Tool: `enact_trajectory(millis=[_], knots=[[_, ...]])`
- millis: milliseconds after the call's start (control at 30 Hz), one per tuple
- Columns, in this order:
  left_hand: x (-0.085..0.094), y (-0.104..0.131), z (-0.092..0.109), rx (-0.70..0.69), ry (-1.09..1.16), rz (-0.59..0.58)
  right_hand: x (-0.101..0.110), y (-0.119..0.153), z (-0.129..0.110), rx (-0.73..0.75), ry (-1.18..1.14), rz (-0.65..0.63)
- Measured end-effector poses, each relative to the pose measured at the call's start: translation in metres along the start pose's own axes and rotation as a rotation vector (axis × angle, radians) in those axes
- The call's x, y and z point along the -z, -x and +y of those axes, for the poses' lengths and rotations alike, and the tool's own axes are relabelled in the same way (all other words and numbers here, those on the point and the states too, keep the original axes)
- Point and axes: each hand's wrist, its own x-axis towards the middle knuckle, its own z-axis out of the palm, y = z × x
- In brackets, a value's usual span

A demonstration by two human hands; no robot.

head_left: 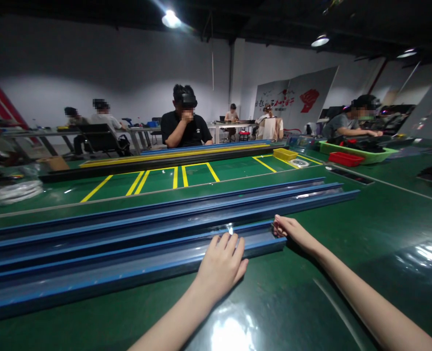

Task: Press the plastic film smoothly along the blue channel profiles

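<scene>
A long blue channel (128, 270), open along its top, lies nearest me on the green table. My left hand (219, 263) is over its near wall close to the right end, fingers curled into the trough and thumb outside. At the channel's right end is my right hand (284, 229), its fingers bent together in a pinch. What sits between those fingertips, if anything, is too small to make out. Just beyond, more blue channels (186, 219) lie side by side, roughly parallel to the near one.
Yellow tape lines (175, 176) mark the green tabletop (347, 273) farther off. Behind them lie long black and yellow strips (186, 157). To the right stand a yellow tray (284, 154), a red tray (345, 159) and a green basket (380, 155). A person (186, 124) sits opposite.
</scene>
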Motion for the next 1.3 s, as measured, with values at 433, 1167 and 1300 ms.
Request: enact_trajectory(millis=[433, 1167, 1300], knots=[[-0.010, 0.009, 0.008, 0.018, -0.105, 0.084, 0.007, 0.005, -0.003, 0.068, 0.087, -0.092], [-0.006, 0.009, 0.008, 0.062, -0.206, 0.133, 0.008, 0.006, -0.001, 0.049, 0.042, -0.043], [-0.006, 0.010, 0.006, 0.042, -0.192, 0.140, 0.008, 0.007, -0.001, 0.049, 0.021, -0.052]])
